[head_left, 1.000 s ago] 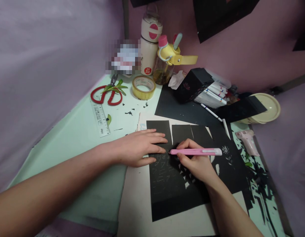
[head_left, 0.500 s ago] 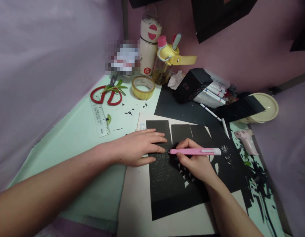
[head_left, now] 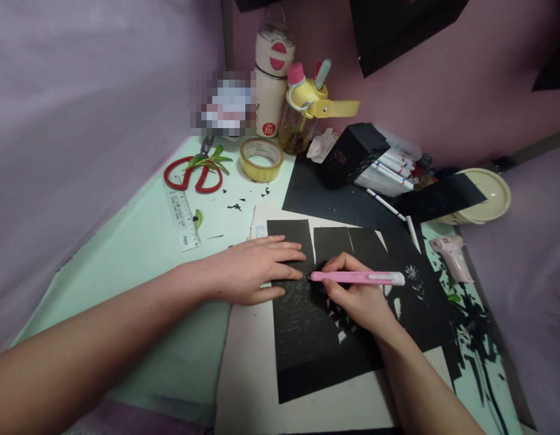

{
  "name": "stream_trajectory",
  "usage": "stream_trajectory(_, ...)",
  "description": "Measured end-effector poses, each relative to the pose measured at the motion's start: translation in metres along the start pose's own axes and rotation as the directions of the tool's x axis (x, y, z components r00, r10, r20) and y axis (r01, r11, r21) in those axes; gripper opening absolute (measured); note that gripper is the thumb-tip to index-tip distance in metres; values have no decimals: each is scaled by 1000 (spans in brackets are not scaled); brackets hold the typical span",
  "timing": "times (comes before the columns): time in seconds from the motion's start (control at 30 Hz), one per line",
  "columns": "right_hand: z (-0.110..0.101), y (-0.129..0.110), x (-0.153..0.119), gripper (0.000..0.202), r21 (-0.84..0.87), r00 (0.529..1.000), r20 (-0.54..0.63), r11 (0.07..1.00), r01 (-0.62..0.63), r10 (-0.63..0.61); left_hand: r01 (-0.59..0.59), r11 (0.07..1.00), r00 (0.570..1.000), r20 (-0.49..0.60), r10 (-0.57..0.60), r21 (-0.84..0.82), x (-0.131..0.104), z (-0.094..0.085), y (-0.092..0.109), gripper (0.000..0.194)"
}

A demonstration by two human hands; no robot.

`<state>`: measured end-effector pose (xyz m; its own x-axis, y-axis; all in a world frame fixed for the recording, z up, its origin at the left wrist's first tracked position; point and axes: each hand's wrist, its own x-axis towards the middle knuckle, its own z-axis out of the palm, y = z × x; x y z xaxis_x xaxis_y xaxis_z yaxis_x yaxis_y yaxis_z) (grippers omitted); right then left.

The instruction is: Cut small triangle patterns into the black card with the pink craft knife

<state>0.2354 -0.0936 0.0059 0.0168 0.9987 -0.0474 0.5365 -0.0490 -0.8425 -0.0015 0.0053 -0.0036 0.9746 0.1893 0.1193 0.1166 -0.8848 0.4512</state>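
Black paper (head_left: 298, 362) lies on a pale board (head_left: 247, 374), marked with thin light lines and small triangular cut-outs. My left hand (head_left: 257, 269) rests flat on its left part, fingers spread and pointing right, holding nothing. In my right hand (head_left: 356, 296) is a pink pen-shaped tool (head_left: 352, 277), pinched between thumb and fingers. Its dark tip touches the paper or hovers just over it, close to my left fingertips; which one I cannot tell. The white end of the tool points right.
Red-handled scissors (head_left: 193, 175), a clear ruler (head_left: 184, 220) and a tape roll (head_left: 261, 160) lie at the back left. Two bottles (head_left: 268, 99) stand behind. White markers (head_left: 388, 175), a cream tub (head_left: 497, 196), a pink device (head_left: 454, 258) and black scraps (head_left: 476, 326) are right.
The whole view has shifted very slightly. Both hands and the pink tool keep nearly the same places on the paper.
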Motion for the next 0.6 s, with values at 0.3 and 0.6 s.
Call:
stream_trajectory(0.3, 2, 1, 1, 7, 14, 1000, -10, 1000, 0, 0, 6, 1000, 1000, -1, -6, -3, 2, -1, 0, 38)
stream_trajectory(0.6, 2, 2, -2, 12, 20, 993, -102, 998, 67, -64, 7, 1000, 1000, -1, -7, -5, 1, 0, 1, 39)
